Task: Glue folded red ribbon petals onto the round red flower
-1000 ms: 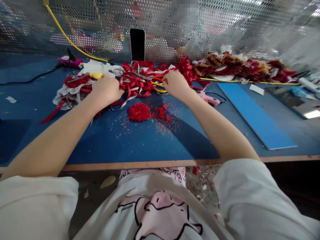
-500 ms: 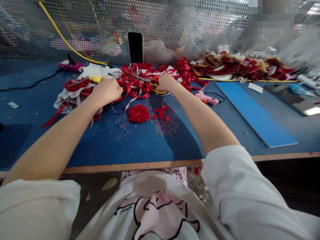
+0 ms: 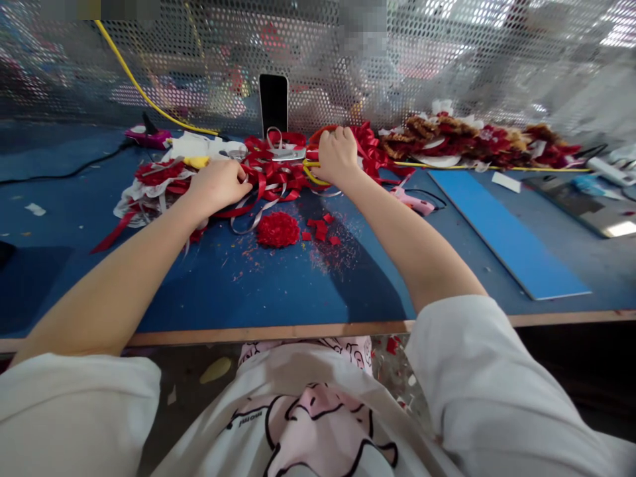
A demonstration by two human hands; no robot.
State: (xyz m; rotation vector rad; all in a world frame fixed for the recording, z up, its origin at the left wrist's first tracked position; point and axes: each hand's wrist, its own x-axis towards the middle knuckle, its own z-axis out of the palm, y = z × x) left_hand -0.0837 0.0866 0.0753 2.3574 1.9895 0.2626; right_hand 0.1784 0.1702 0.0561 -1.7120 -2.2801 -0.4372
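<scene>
My right hand (image 3: 338,156) is wrapped around scissors (image 3: 289,155) at the back of the table. Their metal blades point left over a tangle of red ribbons (image 3: 268,173) and thin silver ones. Yellow and orange handle loops show beside the fingers. My left hand (image 3: 218,185) is closed at the left edge of the tangle, with its fingertips pinched on red ribbon, partly hidden by the hand. Under and beside that wrist lies a bundle of white lace and red ribbon (image 3: 144,192). A round red ruffled flower (image 3: 278,230) sits in front, between the hands.
Small red scraps (image 3: 320,230) and crumbs lie beside the flower. A phone (image 3: 273,103) leans against the perforated metal screen. A pink glue gun (image 3: 415,201), a blue board (image 3: 507,232) and a heap of brown and red trimmings (image 3: 462,142) are to the right.
My right hand has turned and lifted slightly, bringing the scissor blades into clearer view over the ribbons. My left hand has shifted a little to the right. The whole view has moved slightly.
</scene>
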